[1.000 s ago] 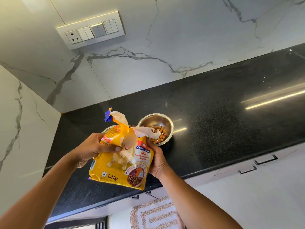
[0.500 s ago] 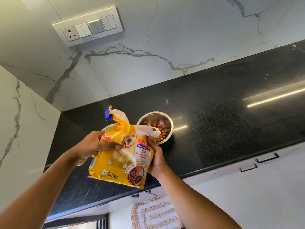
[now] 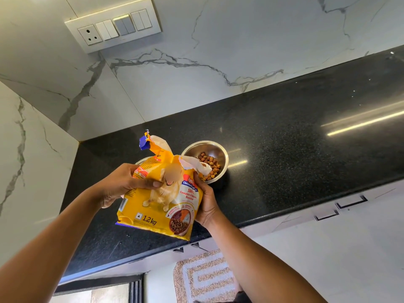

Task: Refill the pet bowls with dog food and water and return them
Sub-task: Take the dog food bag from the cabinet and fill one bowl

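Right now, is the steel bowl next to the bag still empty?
No. The steel bowl on the black counter already holds brown kibble, beside the torn mouth of the yellow bag.

The dog food bag [image 3: 157,200] is yellow with a blue torn corner and white lining. The steel bowl [image 3: 223,153] holds brown kibble [image 3: 211,166]. The bench [image 3: 295,136] is speckled black; the wall [image 3: 218,40] grey-veined white marble; the floor mat [image 3: 203,278], seemingly, beige-and-white striped.

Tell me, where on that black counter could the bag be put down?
The long stretch of counter right of the kibble bowl, between marble wall and front edge, is bare. The corner is crowded: dog food bag, both hands, a second bowl behind.
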Motion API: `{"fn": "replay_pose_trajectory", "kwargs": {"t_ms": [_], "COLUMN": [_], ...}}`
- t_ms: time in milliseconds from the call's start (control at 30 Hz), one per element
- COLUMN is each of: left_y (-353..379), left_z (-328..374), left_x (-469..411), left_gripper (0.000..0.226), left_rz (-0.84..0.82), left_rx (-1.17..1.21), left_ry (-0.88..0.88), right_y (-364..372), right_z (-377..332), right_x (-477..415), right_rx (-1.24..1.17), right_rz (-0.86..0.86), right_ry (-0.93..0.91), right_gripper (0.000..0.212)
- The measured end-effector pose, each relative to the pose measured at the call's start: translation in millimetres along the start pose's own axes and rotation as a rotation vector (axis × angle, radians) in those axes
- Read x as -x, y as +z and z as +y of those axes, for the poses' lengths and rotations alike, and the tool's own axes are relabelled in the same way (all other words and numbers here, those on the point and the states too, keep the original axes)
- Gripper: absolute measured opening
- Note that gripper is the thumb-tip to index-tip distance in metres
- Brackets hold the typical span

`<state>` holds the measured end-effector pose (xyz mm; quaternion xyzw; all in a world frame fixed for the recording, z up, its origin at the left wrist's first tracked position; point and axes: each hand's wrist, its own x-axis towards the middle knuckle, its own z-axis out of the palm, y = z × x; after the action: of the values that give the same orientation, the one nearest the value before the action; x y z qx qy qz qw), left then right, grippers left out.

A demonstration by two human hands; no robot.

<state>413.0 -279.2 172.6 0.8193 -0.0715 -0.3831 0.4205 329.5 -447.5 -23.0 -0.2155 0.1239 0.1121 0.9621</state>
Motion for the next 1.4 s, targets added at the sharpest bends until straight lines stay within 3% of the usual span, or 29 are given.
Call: {"fn": "replay_pose_trajectory", "kwargs": {"t_ms": [233,500,1400], "left_y": [-0.5,-2.3,-2.3], "left_z": [6.1,10.6,12.7], "left_x": [1.9,1.6,-3.9], "left_gripper": [0.107,0.115,0.114], "left_rz": [-0.022,-0.027,-0.041], "left_rx": [-0.001,-0.022,-0.048], "left_ry": [0.018,-0.019,-0.038], "right_y": [3.9,3.6,-5.6], "right_z": [-0.5,7.8,11.1], "right_x": [3.6,-0.6,-2.8], "right_rx": [-0.045,-0.009,-0.020], "right_rz": [0.028,0.036,0.094], "right_ry": [0.004,-0.016,-0.006], "right_gripper": [0.056,0.067,0.061]}}
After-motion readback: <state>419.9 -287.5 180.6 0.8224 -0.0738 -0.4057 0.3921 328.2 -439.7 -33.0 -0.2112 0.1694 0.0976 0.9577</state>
